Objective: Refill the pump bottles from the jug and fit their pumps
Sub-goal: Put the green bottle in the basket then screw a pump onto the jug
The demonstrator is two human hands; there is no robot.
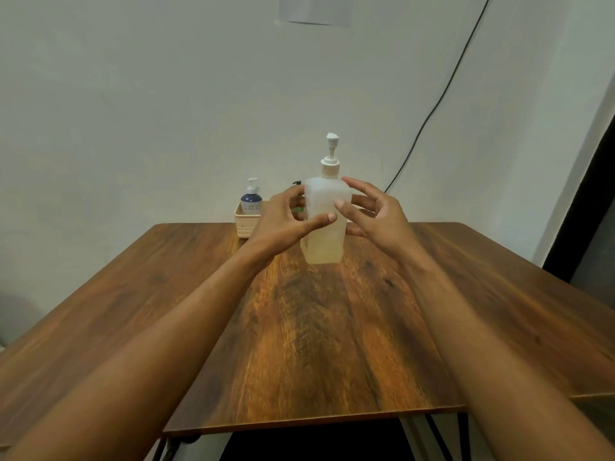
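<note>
both hands' grip loose around upright pump bottle (pixel 324 224) on table (pixel 316 327)

We saw the large pump bottle (pixel 324 224) standing upright on the table (pixel 332 327), toward its far middle, with the left hand (pixel 286 221) and right hand (pixel 376 216) on either side of it. Behind and to its left, a basket (pixel 245 226) at the far edge held a small pump bottle (pixel 251 198).

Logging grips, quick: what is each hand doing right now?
Left hand: open, thumb across the frosted pump bottle; grip unclear.
Right hand: open, fingers spread beside the bottle, holding nothing.
</note>
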